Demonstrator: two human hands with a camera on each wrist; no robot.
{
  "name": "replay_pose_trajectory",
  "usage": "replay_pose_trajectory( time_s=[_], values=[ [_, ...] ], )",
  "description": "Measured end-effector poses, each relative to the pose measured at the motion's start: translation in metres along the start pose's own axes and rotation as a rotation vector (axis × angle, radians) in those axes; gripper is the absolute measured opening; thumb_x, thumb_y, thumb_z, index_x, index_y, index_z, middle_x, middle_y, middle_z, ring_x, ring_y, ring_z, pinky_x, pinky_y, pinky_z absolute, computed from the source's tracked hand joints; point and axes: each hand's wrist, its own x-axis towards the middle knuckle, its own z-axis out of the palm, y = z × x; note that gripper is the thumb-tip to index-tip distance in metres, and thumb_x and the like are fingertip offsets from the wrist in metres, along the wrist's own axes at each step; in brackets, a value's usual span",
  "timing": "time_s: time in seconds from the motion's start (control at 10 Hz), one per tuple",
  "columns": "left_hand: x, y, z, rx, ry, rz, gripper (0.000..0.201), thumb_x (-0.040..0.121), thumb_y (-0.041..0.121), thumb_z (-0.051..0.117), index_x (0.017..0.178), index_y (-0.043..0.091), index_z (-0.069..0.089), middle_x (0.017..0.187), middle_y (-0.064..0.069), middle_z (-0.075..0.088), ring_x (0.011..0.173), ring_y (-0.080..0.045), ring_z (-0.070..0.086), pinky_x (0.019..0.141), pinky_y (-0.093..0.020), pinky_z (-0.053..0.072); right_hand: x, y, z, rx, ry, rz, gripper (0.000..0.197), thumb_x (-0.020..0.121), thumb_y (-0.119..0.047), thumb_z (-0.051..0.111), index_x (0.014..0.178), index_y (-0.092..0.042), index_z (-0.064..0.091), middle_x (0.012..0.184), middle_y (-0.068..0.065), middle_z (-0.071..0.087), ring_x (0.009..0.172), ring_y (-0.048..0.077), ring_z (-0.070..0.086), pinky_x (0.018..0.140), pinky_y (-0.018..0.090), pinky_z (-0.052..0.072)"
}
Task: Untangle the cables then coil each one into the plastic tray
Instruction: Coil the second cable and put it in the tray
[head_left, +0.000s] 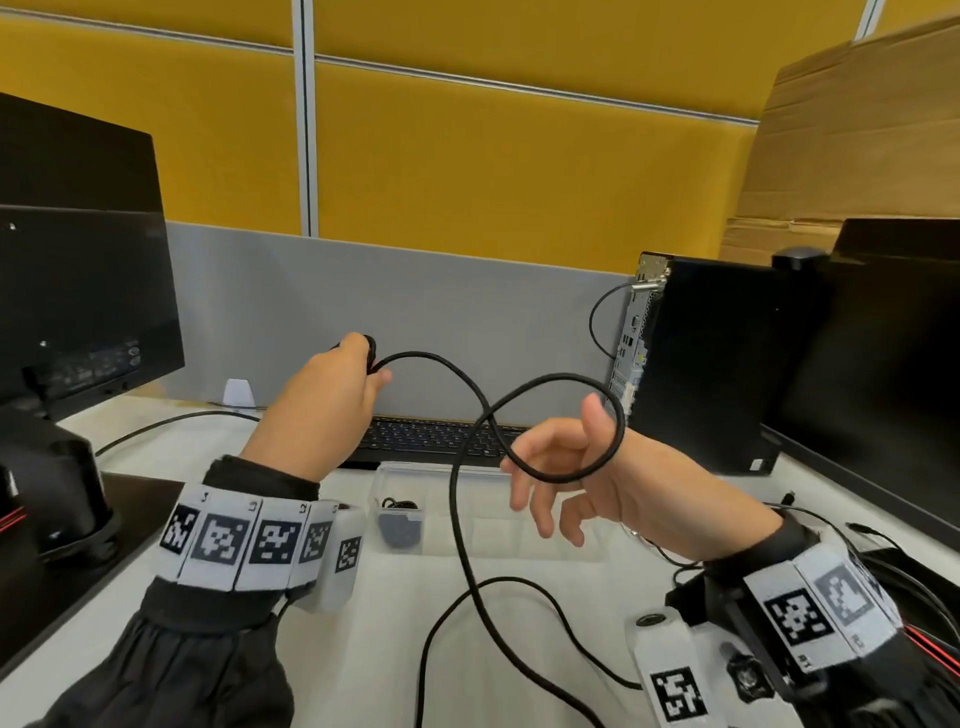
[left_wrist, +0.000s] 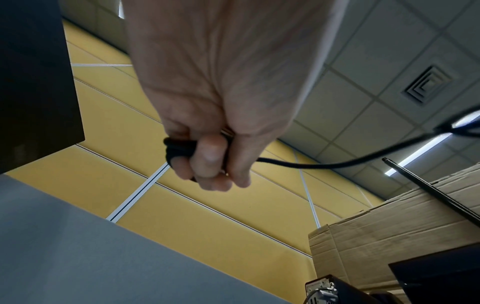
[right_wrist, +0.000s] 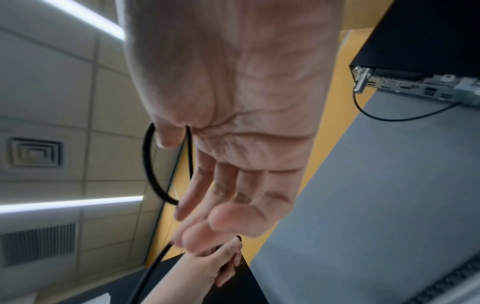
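**Winding the black cable into a coil above the tray**

Nearest, the slack of the black cable (head_left: 470, 530) lies in loose curves on the white desk (head_left: 374, 649) and rises past the clear plastic tray (head_left: 498, 540), which sits just in front of the keyboard (head_left: 431, 439); one small compartment of the tray already holds a dark bundle, though what it is cannot be told. To do this step well, I judge the slack should be fed up loop by loop, each turn matched in width to the last and kept flat, so the crossing between the hands does not tighten into a kink; the finished coil must also be small enough for a compartment.

The right hand (head_left: 576, 478) is spread and relaxed, its fingers (right_wrist: 207, 191) nearly straight; a loop of cable hangs round its thumb and over the palm, carried rather than clamped. Farther off, the left hand (head_left: 332, 400) is raised and closed; its fingers (left_wrist: 207, 152) curl tight round several wound turns of the cable, thumb pressed alongside; the free run leaves it toward the right hand.
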Motion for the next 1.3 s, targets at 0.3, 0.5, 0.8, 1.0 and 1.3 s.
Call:
replay_pose_trajectory(
  time_s=[0.3, 0.5, 0.8, 1.0, 1.3],
  values=[
    [-0.002, 0.009, 0.006, 0.01, -0.074, -0.007, 0.023, 0.1, 0.025, 0.037, 0.084, 0.009, 0.034, 0.065, -0.002, 0.041, 0.056, -0.013, 0.038, 0.047, -0.025, 0.023, -0.004, -0.022, -0.005, 0.464, 0.284, -0.271, 0.059, 0.09, -0.048, 0.024, 0.07, -0.019, 0.071, 0.069, 0.0, 0.066, 0.078, 0.016, 0.063, 0.069, 0.032, 0.047],
    [0.005, -0.03, -0.001, -0.048, -0.104, -0.19, 0.022, 0.099, 0.026, 0.04, 0.088, 0.007, 0.04, 0.083, -0.014, 0.055, 0.073, -0.028, 0.049, 0.061, -0.035, 0.032, -0.009, -0.034, -0.029, 0.532, 0.703, -0.541, 0.039, 0.095, -0.038, 0.038, 0.127, -0.022, 0.054, 0.124, -0.007, 0.063, 0.117, 0.014, 0.057, 0.089, 0.032, 0.046],
    [0.003, -0.077, -0.024, -0.023, -0.084, -0.362, 0.029, 0.098, 0.022, 0.044, 0.087, -0.003, 0.052, 0.088, -0.024, 0.059, 0.083, -0.035, 0.051, 0.071, -0.037, 0.036, -0.052, -0.008, -0.102, 0.551, 1.215, -0.362, 0.055, 0.092, -0.045, 0.043, 0.143, -0.025, 0.035, 0.131, -0.003, 0.049, 0.123, 0.022, 0.046, 0.091, 0.042, 0.044],
    [0.005, -0.064, -0.024, -0.058, -0.066, -0.319, 0.034, 0.098, 0.026, 0.04, 0.086, -0.002, 0.053, 0.084, -0.02, 0.061, 0.079, -0.035, 0.054, 0.068, -0.037, 0.037, -0.077, 0.049, -0.101, 0.339, 1.079, 0.267, 0.064, 0.093, -0.054, 0.04, 0.14, -0.011, 0.037, 0.136, 0.015, 0.051, 0.115, 0.033, 0.057, 0.086, 0.046, 0.049],
    [0.004, -0.022, -0.007, -0.045, -0.119, -0.21, 0.038, 0.099, 0.03, 0.037, 0.086, -0.001, 0.053, 0.081, -0.017, 0.06, 0.076, -0.032, 0.054, 0.063, -0.036, 0.036, -0.024, 0.039, 0.0, -1.057, 0.774, -0.418, 0.032, 0.097, -0.032, 0.042, 0.071, -0.016, 0.052, 0.069, -0.009, 0.048, 0.062, 0.005, 0.044, 0.061, 0.016, 0.035]
  ],
)
